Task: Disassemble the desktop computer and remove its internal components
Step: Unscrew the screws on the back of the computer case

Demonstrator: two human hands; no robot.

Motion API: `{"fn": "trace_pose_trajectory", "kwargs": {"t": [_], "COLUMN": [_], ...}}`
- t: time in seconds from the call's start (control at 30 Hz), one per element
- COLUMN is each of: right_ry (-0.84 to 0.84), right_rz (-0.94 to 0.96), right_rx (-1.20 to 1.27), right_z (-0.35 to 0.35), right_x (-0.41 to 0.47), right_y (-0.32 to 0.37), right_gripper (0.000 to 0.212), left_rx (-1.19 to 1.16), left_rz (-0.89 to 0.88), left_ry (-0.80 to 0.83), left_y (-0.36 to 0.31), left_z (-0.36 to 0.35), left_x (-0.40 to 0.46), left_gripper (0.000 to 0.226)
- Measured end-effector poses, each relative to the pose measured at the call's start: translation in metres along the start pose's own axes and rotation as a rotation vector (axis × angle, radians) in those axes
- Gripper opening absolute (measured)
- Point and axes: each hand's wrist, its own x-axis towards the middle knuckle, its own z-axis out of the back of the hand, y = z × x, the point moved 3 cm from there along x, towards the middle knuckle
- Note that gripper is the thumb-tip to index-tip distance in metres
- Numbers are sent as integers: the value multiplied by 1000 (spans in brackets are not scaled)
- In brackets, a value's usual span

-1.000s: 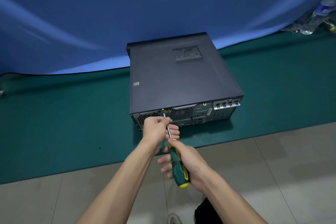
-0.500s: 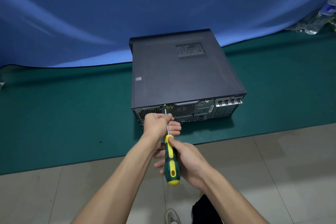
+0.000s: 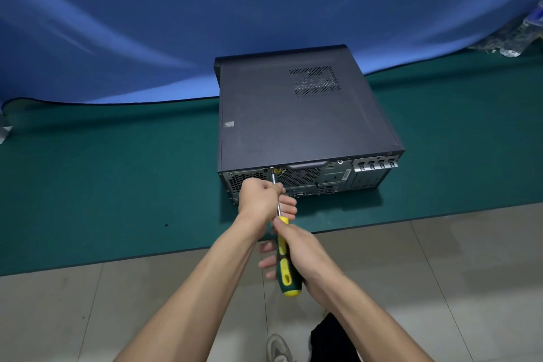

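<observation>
A black desktop computer case (image 3: pixel 296 114) lies flat on the green mat (image 3: pixel 117 179), its rear panel facing me. A screwdriver with a green and yellow handle (image 3: pixel 285 264) points up at the rear panel, its tip at a screw (image 3: pixel 271 169) near the top edge, left of the fan grille. My left hand (image 3: pixel 261 198) pinches the metal shaft close to the panel. My right hand (image 3: pixel 299 253) grips the handle below it. The case lid is closed, so the inside is hidden.
A blue cloth (image 3: pixel 205 23) hangs behind the mat. Plastic bottles and wrapping (image 3: pixel 517 35) lie at the far right. Grey floor tiles (image 3: pixel 88 311) run in front of the mat, with my shoe (image 3: pixel 277 348) at the bottom edge.
The screwdriver handle has turned in my right hand, showing a different side of its yellow stripe. The view has shifted slightly; both hands stay at the same screw.
</observation>
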Motion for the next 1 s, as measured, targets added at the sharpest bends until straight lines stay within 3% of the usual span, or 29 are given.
{"fn": "trace_pose_trajectory", "kwargs": {"t": [0.2, 0.3, 0.4, 0.53, 0.73, 0.9, 1.0], "right_ry": [-54, -137, -16, 118, -17, 52, 65], "right_rz": [29, 42, -7, -47, 10, -72, -26], "right_rx": [6, -15, 66, 156, 70, 64, 54], "right_z": [9, 8, 0, 2, 3, 7, 11], "right_x": [2, 4, 5, 5, 7, 6, 7], "right_y": [2, -1, -3, 2, -2, 0, 0], "right_gripper": [8, 22, 16, 22, 16, 17, 19], "left_rx": [-75, 17, -95, -168, -59, -169, -189], "left_rz": [37, 11, 40, 76, 14, 43, 52], "left_ry": [105, 45, 41, 95, 11, 45, 87], "left_y": [1, -3, -3, -2, -3, 3, 5], "left_z": [4, 8, 0, -2, 3, -4, 1], "left_x": [-1, 0, -3, -3, 1, 2, 2], "left_gripper": [17, 16, 22, 24, 21, 29, 27]}}
